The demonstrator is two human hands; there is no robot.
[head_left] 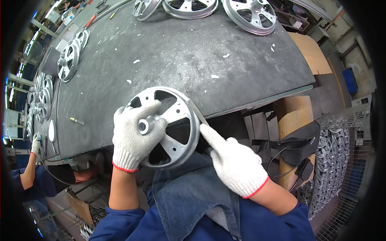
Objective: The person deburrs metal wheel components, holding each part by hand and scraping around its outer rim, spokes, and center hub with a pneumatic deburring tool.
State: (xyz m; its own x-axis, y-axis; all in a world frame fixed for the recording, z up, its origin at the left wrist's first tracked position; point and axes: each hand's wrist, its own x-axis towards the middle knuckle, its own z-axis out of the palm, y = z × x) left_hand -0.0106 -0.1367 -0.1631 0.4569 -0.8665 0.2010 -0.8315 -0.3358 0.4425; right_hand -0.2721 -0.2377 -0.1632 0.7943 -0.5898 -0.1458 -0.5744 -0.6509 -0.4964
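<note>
My left hand point(134, 134), in a white knit glove, grips a silver spoked metal wheel point(177, 136) by its hub and spokes, holding it tilted against the near edge of the dark worktable point(169, 52). In a matching glove, my right hand point(233, 160) holds a thin flat metal file point(197, 110) whose blade lies along the wheel's outer rim, with the forefinger stretched out along it. A denim apron point(189, 193) lies under the wheel.
More silver wheels lie at the table's far edge point(251, 14) and along its left side point(68, 60). A small tool point(77, 121) rests on the table. Another person's gloved hand point(35, 143) works at the left. A wire cage with wheels point(333, 152) stands at the right.
</note>
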